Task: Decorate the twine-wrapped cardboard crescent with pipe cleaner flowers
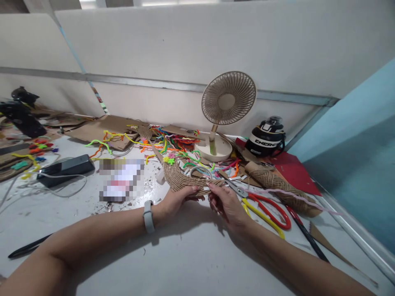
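Observation:
A curved, flat piece wound with brown twine is held just above the white table, in front of me. It carries a small yellow and green pipe-cleaner flower at its upper left. My left hand grips its lower edge, thumb on top and fingers underneath. At the right end, my right hand has its fingers pinched on the piece's edge, near small white bits. Close beside that hand lie scissors with red and yellow handles. What is under the piece is hidden.
Behind are colourful pipe cleaners, a fan and a black jug. A twine roll, a red-and-black tool and a cardboard strip lie right. Leftward are a black box, cables and a pen.

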Demonstrator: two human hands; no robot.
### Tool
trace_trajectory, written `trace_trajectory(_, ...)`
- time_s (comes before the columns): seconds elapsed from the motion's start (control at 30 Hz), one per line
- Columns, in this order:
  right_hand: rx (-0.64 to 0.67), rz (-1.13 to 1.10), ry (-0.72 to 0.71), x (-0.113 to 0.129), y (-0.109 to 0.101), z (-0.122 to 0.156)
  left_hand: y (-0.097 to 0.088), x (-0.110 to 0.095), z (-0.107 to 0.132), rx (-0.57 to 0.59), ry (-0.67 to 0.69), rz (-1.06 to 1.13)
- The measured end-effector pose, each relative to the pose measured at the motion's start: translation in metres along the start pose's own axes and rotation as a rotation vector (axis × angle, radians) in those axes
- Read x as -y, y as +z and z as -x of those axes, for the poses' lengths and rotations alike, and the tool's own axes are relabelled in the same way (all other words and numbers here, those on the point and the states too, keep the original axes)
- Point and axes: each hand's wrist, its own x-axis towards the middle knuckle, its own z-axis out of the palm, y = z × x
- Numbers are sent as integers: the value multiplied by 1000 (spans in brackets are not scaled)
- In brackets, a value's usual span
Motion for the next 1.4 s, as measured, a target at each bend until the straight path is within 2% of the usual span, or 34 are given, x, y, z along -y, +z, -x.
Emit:
trace_trajectory(0.23, -8, 7, -11, 0, 3, 4, -2, 0, 3, 67, -25, -58)
trace_trajectory(0.47, 13, 9, -9, -3, 0, 1, 0, -3, 6, 32, -27, -128)
trace_trajectory(0.7, 69, 54, -101, -10, -2, 1, 1, -1, 5, -10, 10, -103)
trace_trajectory(1.0, 41, 36, -69, -16, -4, 1, -2, 1, 4, -3, 35, -180)
trace_trajectory(1.2, 34, -11, -36, -20, -6, -2, -2, 2, 3, -9, -13, -166)
trace_trajectory(1.4, 64, 7, -74, -18, -6, 0, 1, 0, 4, -55, -72, -67)
